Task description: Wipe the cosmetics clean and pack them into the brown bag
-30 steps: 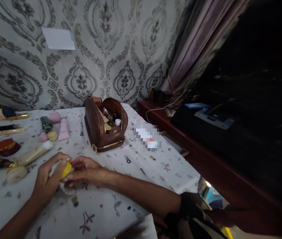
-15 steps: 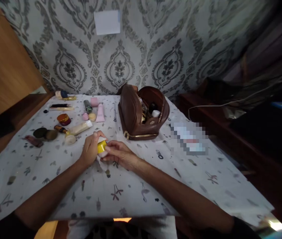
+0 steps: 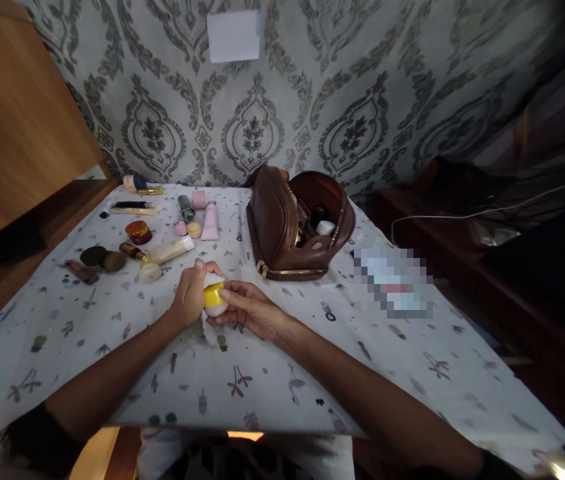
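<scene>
Near the middle of the table, my right hand [image 3: 255, 312] grips a small jar [image 3: 214, 299] with a yellow band and a pale rounded base. My left hand [image 3: 190, 297] is closed around a white wipe [image 3: 208, 331] pressed against the jar's left side and top. One end of the wipe hangs below the jar. Just behind my hands lie a cream tube [image 3: 171, 251] with a white cap and a small round pale pot [image 3: 150, 271]. To the right of them stands a brown cosmetic bag [image 3: 277, 220], unzipped, with a white-lidded item [image 3: 325, 228] and dark containers inside.
A patterned white cloth [image 3: 172, 393] covers the table. At left lie an amber jar [image 3: 138, 232], brushes [image 3: 95, 257] and a pink tube [image 3: 210, 222] among several cosmetics. A blurred-out packet [image 3: 392, 283] lies right of the bag. A wooden cabinet [image 3: 22, 120] flanks the left side.
The whole view has shifted, so the table and hands appear slightly further right. Both hands keep their hold on the jar and wipe, and more of the jar's pale base shows.
</scene>
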Available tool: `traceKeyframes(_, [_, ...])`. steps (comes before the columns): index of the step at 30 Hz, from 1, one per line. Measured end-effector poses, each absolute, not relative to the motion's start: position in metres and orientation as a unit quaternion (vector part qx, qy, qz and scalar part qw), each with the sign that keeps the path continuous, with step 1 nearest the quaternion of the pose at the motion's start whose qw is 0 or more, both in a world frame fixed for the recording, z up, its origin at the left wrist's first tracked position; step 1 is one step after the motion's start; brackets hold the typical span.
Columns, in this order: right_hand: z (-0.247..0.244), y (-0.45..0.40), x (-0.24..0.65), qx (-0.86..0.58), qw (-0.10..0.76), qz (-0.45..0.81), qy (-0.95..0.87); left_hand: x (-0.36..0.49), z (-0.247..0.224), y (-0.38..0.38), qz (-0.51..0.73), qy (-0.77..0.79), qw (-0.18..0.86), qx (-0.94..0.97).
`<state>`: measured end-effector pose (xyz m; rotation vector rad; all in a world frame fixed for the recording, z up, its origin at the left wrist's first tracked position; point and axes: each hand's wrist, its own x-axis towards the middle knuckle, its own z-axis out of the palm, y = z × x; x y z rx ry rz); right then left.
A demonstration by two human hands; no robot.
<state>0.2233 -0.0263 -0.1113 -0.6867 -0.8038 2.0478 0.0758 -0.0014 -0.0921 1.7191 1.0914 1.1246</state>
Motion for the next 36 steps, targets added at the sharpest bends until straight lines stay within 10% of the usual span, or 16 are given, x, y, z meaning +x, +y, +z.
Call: traceKeyframes(36, [-0.106, -0.018, 0.232, -0.326, 0.522, 0.717, -0.328, 0.066, -0.101, 0.009, 0.313, 0.386, 0.226, 0.838])
